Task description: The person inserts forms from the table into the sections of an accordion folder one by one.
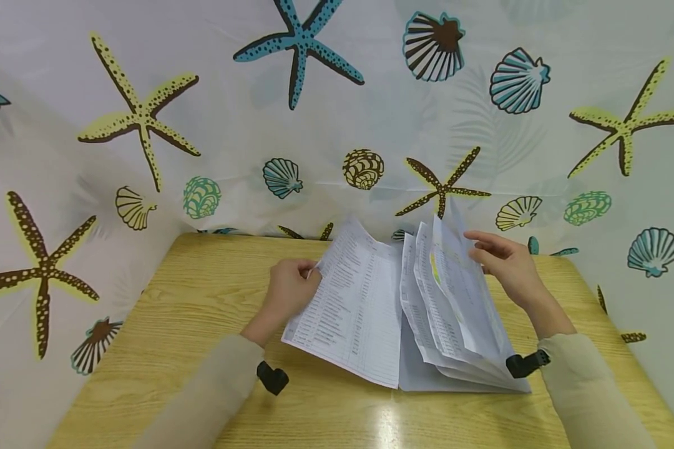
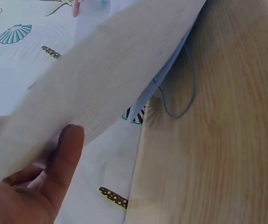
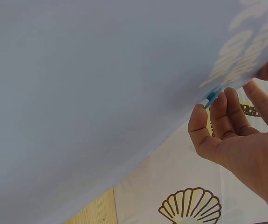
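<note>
An opened document folder (image 1: 421, 374) with a pale grey-blue cover stands on the table, filled with printed sheets. My left hand (image 1: 293, 288) pinches the outer edge of the left page (image 1: 354, 305), which is lifted and bowed; in the left wrist view the thumb (image 2: 68, 163) lies against that sheet. On the right, several pages (image 1: 455, 293) fan upward, one with a yellow mark. My right hand (image 1: 505, 265) touches the upper outer edge of the raised right side, fingers loosely bent. White lettering shows on the cover (image 3: 101, 93) in the right wrist view.
The wooden table (image 1: 202, 293) backs onto a hanging cloth (image 1: 230, 125) printed with starfish and shells. A thin blue cord (image 2: 193, 88) loops out beside the folder in the left wrist view. Each wrist carries a small black device (image 1: 272, 377).
</note>
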